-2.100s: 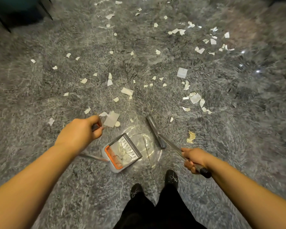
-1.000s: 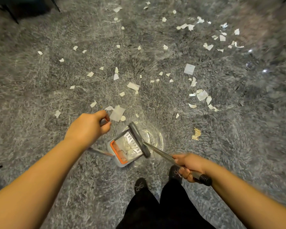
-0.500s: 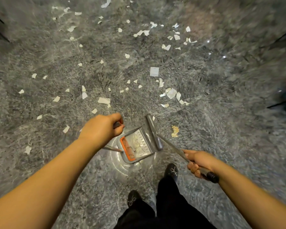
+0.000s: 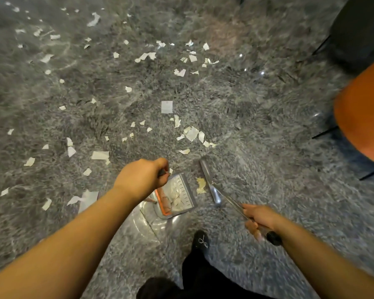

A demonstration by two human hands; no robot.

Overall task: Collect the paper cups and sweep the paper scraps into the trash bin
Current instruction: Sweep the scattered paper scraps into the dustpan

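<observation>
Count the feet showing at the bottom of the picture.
1: a black shoe on the carpet, below the dustpan. The other foot may be hidden under the dark trousers.

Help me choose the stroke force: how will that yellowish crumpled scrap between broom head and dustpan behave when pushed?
The crumpled scrap looks like thin paper, so probably very light and floppy. Its creases may snag in the shaggy carpet rather than slide. A short firm sweep of the broom head toward the dustpan seems safer.

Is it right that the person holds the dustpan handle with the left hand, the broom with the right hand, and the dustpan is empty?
Not quite. The head view shows the dustpan already has paper scraps in it. The left hand does hold its handle, and the right hand holds the broom.
</observation>
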